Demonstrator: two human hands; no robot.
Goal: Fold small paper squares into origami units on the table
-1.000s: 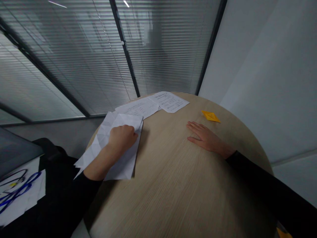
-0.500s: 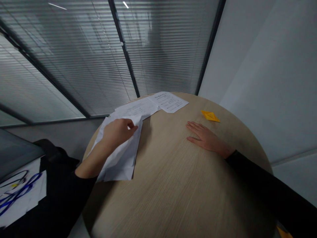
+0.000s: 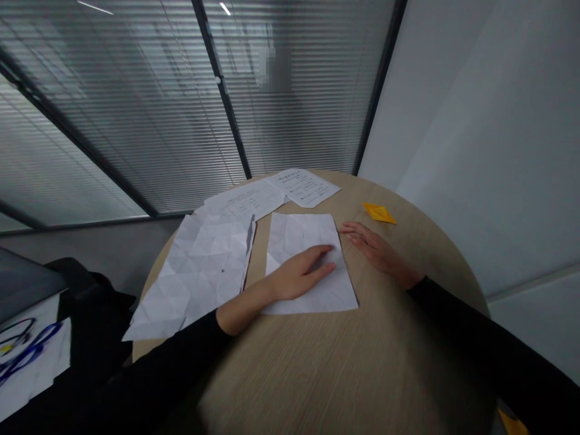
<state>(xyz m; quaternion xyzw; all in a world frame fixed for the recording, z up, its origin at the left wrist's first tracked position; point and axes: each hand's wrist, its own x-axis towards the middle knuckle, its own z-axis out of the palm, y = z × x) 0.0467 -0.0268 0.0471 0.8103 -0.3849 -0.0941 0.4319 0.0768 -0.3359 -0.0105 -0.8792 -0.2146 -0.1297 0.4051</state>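
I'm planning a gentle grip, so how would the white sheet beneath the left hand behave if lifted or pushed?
The sheet is probably light and floppy, since it looks like thin paper. Its faint creases suggest it may bend along those lines. Lying nearly flat on the table, it would likely slide rather than roll.

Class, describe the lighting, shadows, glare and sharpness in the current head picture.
All in the head view: lighting dim and greyish; small bright streaks over the blinds, also a pixelated patch there; a soft, dark shadow on the table beside the right sleeve; a faint one under the left hand; text on the printed sheets too soft to read.
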